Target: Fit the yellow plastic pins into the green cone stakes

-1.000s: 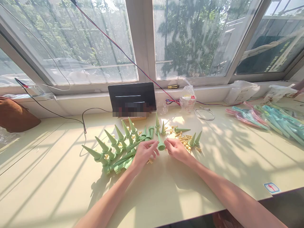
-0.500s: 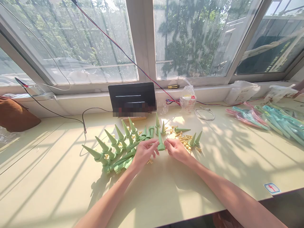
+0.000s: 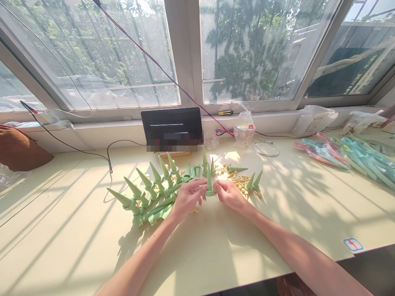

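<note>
Between my hands stands a pale green pointed cone [image 3: 209, 186] with a wide collar at its base, its tip upward. My left hand [image 3: 189, 196] pinches the collar from the left, thumb and forefinger on it, the other fingers curled below. At the collar's right side my right hand [image 3: 228, 195] is closed in a pinch; whatever its fingertips grip is hidden. A row of green cones set on green tubes [image 3: 151, 184] stands left of my hands, with loose green tubes [image 3: 157, 211] lying in front. Small yellow plastic fittings [image 3: 241, 181] lie heaped to the right.
Two green cones [image 3: 256, 181] stand beside the yellow fittings. Behind are a black tablet [image 3: 173, 127], a plastic-wrapped cup [image 3: 245, 130] and a coiled white cable [image 3: 266, 149]. Pink and teal plastic pieces [image 3: 354, 156] lie at the right; a brown bag [image 3: 23, 148] sits at the left.
The cone between my hands has turned from leaning slightly left to nearly upright. Both hands stay almost where they were.
</note>
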Available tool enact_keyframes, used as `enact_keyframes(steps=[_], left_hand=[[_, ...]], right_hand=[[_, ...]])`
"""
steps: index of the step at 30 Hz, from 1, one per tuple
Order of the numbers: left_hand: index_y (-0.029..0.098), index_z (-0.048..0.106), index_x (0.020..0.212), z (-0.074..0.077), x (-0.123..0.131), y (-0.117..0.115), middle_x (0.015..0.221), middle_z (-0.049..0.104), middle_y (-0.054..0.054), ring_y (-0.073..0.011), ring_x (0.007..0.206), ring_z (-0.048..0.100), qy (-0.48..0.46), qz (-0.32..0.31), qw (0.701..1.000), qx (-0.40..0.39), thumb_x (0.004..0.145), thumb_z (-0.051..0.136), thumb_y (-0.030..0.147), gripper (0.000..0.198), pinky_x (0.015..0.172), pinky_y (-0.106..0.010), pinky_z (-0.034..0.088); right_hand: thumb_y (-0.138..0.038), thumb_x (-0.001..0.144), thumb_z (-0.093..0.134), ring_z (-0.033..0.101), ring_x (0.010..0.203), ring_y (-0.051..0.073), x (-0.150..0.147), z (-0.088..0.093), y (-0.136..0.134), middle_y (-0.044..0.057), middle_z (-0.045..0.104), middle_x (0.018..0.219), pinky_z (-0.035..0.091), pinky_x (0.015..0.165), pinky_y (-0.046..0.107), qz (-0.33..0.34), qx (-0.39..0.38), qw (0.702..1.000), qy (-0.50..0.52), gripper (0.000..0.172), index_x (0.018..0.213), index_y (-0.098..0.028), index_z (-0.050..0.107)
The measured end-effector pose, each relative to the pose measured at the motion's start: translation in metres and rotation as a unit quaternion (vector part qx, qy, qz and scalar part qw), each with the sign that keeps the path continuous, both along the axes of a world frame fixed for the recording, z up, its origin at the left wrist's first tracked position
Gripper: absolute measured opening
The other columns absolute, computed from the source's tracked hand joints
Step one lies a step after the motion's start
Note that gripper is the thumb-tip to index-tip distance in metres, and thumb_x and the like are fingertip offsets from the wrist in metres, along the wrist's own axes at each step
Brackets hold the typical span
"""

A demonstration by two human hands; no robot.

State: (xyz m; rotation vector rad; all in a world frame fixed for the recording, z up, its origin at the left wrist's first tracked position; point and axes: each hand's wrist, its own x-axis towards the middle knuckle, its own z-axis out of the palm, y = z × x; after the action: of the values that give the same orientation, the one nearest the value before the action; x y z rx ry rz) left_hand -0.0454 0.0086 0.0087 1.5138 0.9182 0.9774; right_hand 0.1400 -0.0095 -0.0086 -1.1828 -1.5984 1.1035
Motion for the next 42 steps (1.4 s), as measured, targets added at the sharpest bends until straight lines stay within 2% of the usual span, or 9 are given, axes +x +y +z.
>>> enact_keyframes(steps=[6,12,16,20,26,34,42], left_hand=[[0.018,0.076,0.1,-0.005,-0.002,0.002,0.072,0.061,-0.002,-0.0076,0.049,0.051,0.009,-0.015,0.999,0.032,0.086,0.066,0.041,0.029,0.053,-0.026,0.049],[0.019,0.074,0.107,-0.003,-0.001,0.001,0.067,0.056,0.001,-0.0072,0.047,0.048,0.007,-0.021,1.0,0.022,0.085,0.067,0.039,0.031,0.053,-0.026,0.046],[0.019,0.074,0.107,0.0,0.001,0.0,0.073,0.057,0.0,-0.0055,0.046,0.048,-0.003,-0.021,1.0,0.017,0.084,0.068,0.037,0.03,0.053,-0.026,0.046],[0.018,0.075,0.106,0.0,0.001,-0.001,0.076,0.057,-0.002,-0.0073,0.05,0.051,-0.001,-0.019,1.0,0.013,0.083,0.068,0.036,0.029,0.05,-0.025,0.047],[0.021,0.074,0.107,-0.004,0.001,0.001,0.104,0.054,-0.007,-0.0069,0.057,0.054,-0.006,-0.025,0.999,0.024,0.083,0.069,0.034,0.028,0.044,-0.023,0.048],[0.022,0.076,0.105,-0.01,0.0,0.003,0.107,0.052,-0.008,-0.0077,0.062,0.055,-0.006,-0.024,0.999,0.032,0.082,0.069,0.032,0.026,0.045,-0.022,0.05],[0.023,0.075,0.107,-0.012,-0.001,0.004,0.113,0.054,-0.009,-0.005,0.056,0.053,0.006,-0.017,0.999,0.034,0.083,0.068,0.034,0.027,0.048,-0.024,0.049]], right_hand=[[-0.042,0.094,0.044,0.031,0.043,0.01,-0.001,-0.001,0.001,-0.007,0.031,0.046,0.028,0.045,0.023,-0.003,-0.004,1.0,0.012,0.036,0.066,-0.021,0.047],[-0.044,0.094,0.044,0.031,0.043,0.01,0.0,-0.004,0.002,-0.007,0.031,0.046,0.027,0.044,0.023,-0.003,-0.007,1.0,0.018,0.037,0.066,-0.021,0.046],[-0.044,0.095,0.044,0.03,0.043,0.009,0.0,-0.005,0.002,-0.007,0.032,0.047,0.027,0.044,0.023,-0.004,-0.008,1.0,0.023,0.037,0.066,-0.021,0.045],[-0.043,0.095,0.044,0.031,0.043,0.009,0.0,-0.004,0.003,-0.007,0.033,0.047,0.027,0.044,0.023,-0.007,-0.009,1.0,0.022,0.037,0.065,-0.02,0.045],[-0.044,0.096,0.044,0.032,0.044,0.01,0.001,-0.007,0.004,-0.007,0.034,0.047,0.028,0.045,0.023,-0.013,0.002,1.0,0.013,0.038,0.065,-0.02,0.046],[-0.044,0.096,0.044,0.035,0.044,0.01,0.001,-0.01,0.005,-0.006,0.037,0.047,0.029,0.046,0.023,-0.015,0.011,1.0,0.008,0.039,0.066,-0.02,0.048],[-0.046,0.095,0.044,0.034,0.044,0.01,0.001,-0.01,0.005,-0.006,0.036,0.046,0.028,0.045,0.024,-0.015,0.009,1.0,0.019,0.039,0.066,-0.02,0.048]])
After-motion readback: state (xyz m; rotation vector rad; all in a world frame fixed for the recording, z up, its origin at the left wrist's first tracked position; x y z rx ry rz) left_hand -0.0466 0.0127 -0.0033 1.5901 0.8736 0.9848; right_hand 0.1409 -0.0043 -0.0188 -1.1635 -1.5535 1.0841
